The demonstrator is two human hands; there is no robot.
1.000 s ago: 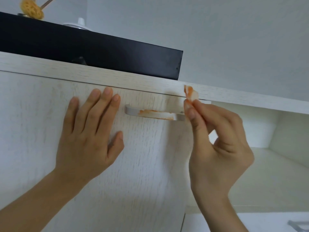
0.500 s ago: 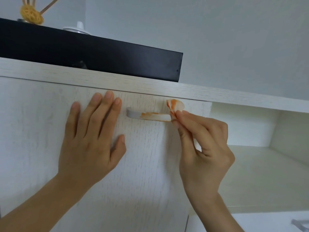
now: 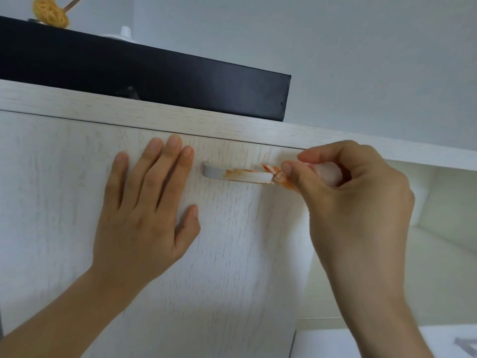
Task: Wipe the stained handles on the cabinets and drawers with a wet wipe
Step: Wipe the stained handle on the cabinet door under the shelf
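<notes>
A pale handle [image 3: 232, 174] with an orange smear runs across the top of a whitewashed wooden cabinet door [image 3: 227, 267]. My right hand [image 3: 356, 208] pinches a wet wipe [image 3: 327, 171], stained orange at its tip, against the handle's right end. The wipe and my fingers hide that end of the handle. My left hand [image 3: 147, 210] lies flat on the door, fingers apart, just left of the handle and not touching it.
A long black box [image 3: 154, 76] sits on the cabinet top, with a yellow woven ball [image 3: 50, 12] and a white knob [image 3: 125, 32] behind it. An open white shelf compartment [image 3: 444, 228] lies right of the door. Another handle [image 3: 467, 344] shows at the bottom right.
My right hand came down from beside the door's top edge and now presses the stained wipe onto the handle's right end. My left hand stayed flat on the door.
</notes>
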